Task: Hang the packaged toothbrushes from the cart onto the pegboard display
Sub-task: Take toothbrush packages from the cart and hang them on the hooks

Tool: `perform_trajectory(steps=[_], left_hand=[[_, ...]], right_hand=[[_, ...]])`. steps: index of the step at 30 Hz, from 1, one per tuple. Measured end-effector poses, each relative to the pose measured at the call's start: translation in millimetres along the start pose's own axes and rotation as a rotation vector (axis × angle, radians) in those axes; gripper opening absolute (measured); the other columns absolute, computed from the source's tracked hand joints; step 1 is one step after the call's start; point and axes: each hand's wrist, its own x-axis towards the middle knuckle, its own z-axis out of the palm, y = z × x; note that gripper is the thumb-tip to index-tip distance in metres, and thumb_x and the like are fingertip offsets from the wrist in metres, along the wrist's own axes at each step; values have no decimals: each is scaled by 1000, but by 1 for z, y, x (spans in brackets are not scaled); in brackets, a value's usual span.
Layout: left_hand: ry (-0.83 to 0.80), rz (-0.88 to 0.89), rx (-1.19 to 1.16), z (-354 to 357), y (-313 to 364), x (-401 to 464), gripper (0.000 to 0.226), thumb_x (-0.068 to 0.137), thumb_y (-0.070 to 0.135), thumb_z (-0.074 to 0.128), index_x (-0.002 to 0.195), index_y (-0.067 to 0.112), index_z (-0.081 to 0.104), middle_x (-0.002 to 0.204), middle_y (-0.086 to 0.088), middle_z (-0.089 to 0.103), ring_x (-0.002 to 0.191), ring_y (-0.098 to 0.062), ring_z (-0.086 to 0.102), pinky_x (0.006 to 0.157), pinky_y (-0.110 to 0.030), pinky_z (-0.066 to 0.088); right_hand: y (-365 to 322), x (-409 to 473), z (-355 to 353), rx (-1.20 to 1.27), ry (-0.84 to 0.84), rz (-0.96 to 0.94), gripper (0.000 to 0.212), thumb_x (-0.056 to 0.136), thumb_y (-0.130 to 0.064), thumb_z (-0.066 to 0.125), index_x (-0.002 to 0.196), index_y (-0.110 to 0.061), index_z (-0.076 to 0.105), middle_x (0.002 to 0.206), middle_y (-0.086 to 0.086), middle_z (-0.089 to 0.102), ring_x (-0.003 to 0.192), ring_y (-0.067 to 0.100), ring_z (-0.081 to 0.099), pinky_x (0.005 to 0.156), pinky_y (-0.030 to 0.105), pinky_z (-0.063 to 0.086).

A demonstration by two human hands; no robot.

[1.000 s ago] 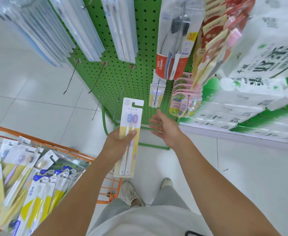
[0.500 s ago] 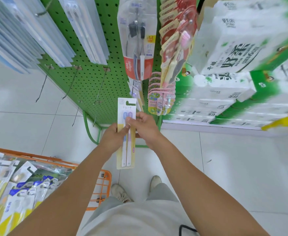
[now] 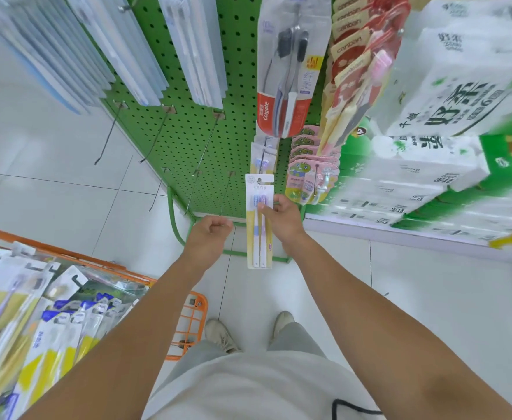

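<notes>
A white and yellow toothbrush pack [image 3: 258, 228] hangs upright in front of the green pegboard [image 3: 188, 131], low on its right side. Its hang hole sits at the tip of a peg, and matching packs [image 3: 263, 159] hang further back on that peg. My right hand [image 3: 283, 221] pinches the pack near the brush heads. My left hand [image 3: 209, 237] hovers just left of the pack with curled fingers and holds nothing. The orange cart [image 3: 195, 301] at lower left holds several more toothbrush packs [image 3: 51, 328].
Bare pegs [image 3: 154, 137] stick out of the board's lower left part. Above hang clear packs [image 3: 194, 56], a Colgate pack [image 3: 285, 86] and pink children's packs [image 3: 306, 177]. Stacked tissue packs [image 3: 430, 116] fill the shelf on the right. White tiled floor lies below.
My left hand has let go of the pack and drawn back to the left. My right hand has taken the pack and moved it up toward the peg by the pegboard.
</notes>
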Motion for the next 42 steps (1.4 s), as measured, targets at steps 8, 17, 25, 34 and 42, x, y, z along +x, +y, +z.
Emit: perform_trajectory(steps=[8, 17, 25, 34, 42], left_hand=[[5, 0, -15, -6, -2, 1, 7, 99, 20, 57, 104, 19, 63, 115, -11, 66, 95, -17, 61, 91, -38, 54], [2, 29, 7, -13, -1, 6, 6, 99, 20, 60, 98, 23, 65, 115, -14, 67, 92, -16, 62, 77, -30, 53], [49, 23, -14, -21, -6, -3, 8, 99, 17, 60, 104, 17, 65, 116, -15, 67, 98, -20, 63, 81, -33, 54], [168, -79, -227, -41, -42, -22, 11, 98, 18, 61, 107, 13, 65, 105, -9, 69, 99, -21, 64, 83, -35, 54], [277, -87, -428, -132, -97, -32, 4, 97, 19, 63, 94, 17, 65, 98, -7, 70, 89, -18, 65, 77, -32, 53]], right_hand=[[5, 13, 7, 24, 32, 32, 10, 97, -20, 67, 104, -14, 65, 101, 1, 72, 88, 13, 64, 69, 23, 47], [-46, 72, 17, -98, 82, 258, 78, 100, -57, 47, 155, -4, 29, 152, 14, 44, 134, 34, 46, 107, 42, 40], [-30, 53, 11, 37, 43, 459, 70, 98, -59, 51, 143, -6, 43, 138, 11, 55, 121, 27, 56, 103, 40, 50], [2, -40, 46, 149, -186, 426, 17, 96, -20, 64, 107, -7, 67, 94, 10, 71, 73, 21, 65, 74, 30, 60], [-31, -97, 166, -82, -473, 219, 9, 97, -21, 62, 97, -13, 65, 83, 3, 69, 74, 20, 66, 72, 30, 59]])
